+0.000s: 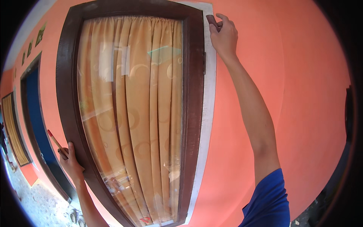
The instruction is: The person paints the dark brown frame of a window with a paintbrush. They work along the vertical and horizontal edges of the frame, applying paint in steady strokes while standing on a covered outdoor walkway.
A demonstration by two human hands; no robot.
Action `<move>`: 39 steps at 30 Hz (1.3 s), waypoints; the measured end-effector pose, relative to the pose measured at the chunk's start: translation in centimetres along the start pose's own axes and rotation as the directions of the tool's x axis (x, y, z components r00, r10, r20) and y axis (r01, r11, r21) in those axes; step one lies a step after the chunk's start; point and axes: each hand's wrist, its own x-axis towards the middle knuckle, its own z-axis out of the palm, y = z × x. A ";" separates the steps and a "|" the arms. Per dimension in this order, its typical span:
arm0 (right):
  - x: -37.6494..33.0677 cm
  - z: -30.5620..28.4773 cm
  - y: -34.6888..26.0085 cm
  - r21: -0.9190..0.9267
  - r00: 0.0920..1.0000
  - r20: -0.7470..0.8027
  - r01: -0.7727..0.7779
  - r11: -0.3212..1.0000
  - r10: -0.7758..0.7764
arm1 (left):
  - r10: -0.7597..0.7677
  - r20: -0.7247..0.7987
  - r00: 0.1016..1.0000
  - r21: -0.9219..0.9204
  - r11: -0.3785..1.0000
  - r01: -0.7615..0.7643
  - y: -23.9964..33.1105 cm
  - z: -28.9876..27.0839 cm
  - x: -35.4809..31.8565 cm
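My left hand [71,163] is closed round a slim wooden stick [56,141] with a red tip, its lower end mostly hidden by the hand. The thumb of that hand rests on the outer edge of the dark brown window frame [65,87]. High on the right, my right hand [225,36] grips a small dark brown piece [212,21], possibly folded sandpaper, at the white outer frame [209,102]. Between the hands stands a tall glass pane with a pleated tan curtain [138,87] behind it and reflections across it.
A salmon-pink wall [310,94] spreads to the right. On the left, a blue door [38,109] and a farther curtained window [14,130] follow along the wall. Shoes [75,216] lie on the pale floor [41,200] at lower left. A hinge [204,62] sits at the frame's right edge.
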 end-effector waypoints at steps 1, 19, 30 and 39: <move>0.0 0.1 -0.1 -0.039 1.000 -0.005 -0.010 0.999 0.010 | -0.003 0.002 1.000 -0.006 1.000 0.003 0.0 0.0 0.0; 5.4 6.7 2.3 -0.284 0.979 -0.076 0.162 0.945 -0.191 | -0.009 0.008 1.000 -0.020 1.000 0.009 -1.1 -0.4 0.2; -3.4 3.0 0.6 -0.117 0.991 0.027 0.130 0.985 -0.128 | -0.010 -0.002 1.000 0.054 0.998 0.010 0.4 -0.7 0.0; 5.6 5.5 3.3 -0.279 0.998 -0.026 0.053 0.959 -0.062 | -0.024 0.027 0.999 -0.013 1.000 0.024 -0.2 0.0 0.0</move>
